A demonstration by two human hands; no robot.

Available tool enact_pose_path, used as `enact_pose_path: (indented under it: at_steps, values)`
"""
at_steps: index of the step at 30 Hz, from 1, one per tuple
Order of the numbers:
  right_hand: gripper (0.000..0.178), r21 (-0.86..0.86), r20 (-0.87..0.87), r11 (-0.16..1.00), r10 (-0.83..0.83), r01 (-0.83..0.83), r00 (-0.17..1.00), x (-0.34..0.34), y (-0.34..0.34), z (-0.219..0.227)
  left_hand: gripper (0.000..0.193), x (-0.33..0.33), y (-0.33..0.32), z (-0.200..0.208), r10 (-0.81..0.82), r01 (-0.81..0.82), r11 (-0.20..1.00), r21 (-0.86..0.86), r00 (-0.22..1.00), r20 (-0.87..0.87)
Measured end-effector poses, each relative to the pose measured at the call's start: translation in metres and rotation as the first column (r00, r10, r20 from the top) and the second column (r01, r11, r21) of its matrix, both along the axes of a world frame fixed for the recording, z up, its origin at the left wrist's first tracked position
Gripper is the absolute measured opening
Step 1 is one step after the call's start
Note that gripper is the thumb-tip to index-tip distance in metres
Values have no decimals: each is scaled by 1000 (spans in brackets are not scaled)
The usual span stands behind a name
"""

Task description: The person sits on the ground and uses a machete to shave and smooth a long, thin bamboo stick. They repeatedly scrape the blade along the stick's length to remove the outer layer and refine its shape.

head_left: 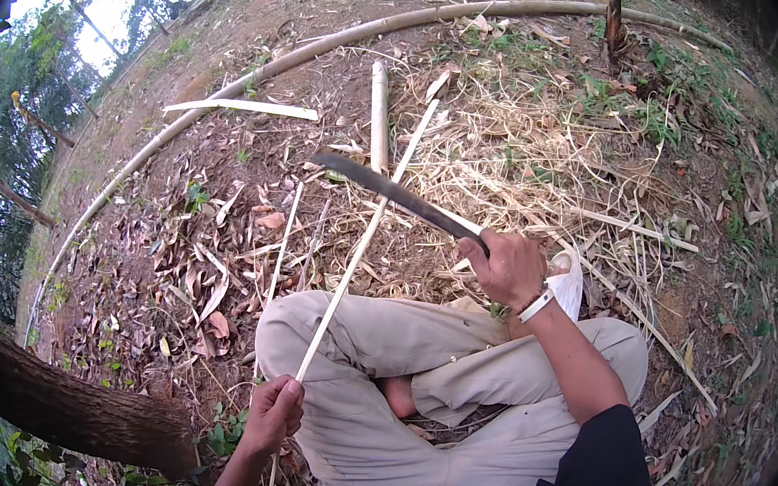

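Note:
My left hand [273, 414] is closed around the lower part of a long, pale bamboo strip [343, 283], which slants up and away over my left knee. The strip's far end rests near a small split piece of wood [439, 85] on the ground. My right hand [509, 270] grips a machete [395, 192] by its handle, which the fingers hide. Its dark blade points left and crosses over the strip; I cannot tell whether the two touch. A short bamboo piece [380, 112] lies just beyond the blade tip.
Thin shavings [532, 163] cover the ground ahead and to the right. A long bamboo pole [355, 33] curves across the far side, with a flat pale slat [241, 106] by it. A white bag [568, 287] sits beside my right wrist. A thick trunk [73, 404] lies at lower left.

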State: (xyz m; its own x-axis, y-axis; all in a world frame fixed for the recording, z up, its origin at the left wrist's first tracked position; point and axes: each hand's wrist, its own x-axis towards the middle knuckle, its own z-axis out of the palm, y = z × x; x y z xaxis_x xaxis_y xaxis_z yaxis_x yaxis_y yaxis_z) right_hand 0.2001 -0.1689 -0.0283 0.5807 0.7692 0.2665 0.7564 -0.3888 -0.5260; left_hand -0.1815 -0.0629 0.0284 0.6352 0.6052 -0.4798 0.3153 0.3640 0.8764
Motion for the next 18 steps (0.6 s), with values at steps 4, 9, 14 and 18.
enact_pose_path:
  at_steps: [4, 9, 14, 18]
  values:
    - [67, 55, 40, 997, 54, -56, 998, -4, 4, -14, 32, -17, 1, -3, -12, 12, 1000, -3, 1000, -3]
    - [63, 28, -160, 981, -183, 190, 970, 46, 2, -22, 32, -30, -13, -1, -35, 42, 989, 145, 998, -54]
    - [67, -28, -209, 997, -70, 66, 975, -16, 15, -5, 25, 33, 8, 11, 81, -85, 996, 19, 986, 144]
    - [75, 104, -360, 948, -245, 299, 900, 39, 4, -51, 22, 103, 43, 19, 50, -64, 995, 78, 984, 171]
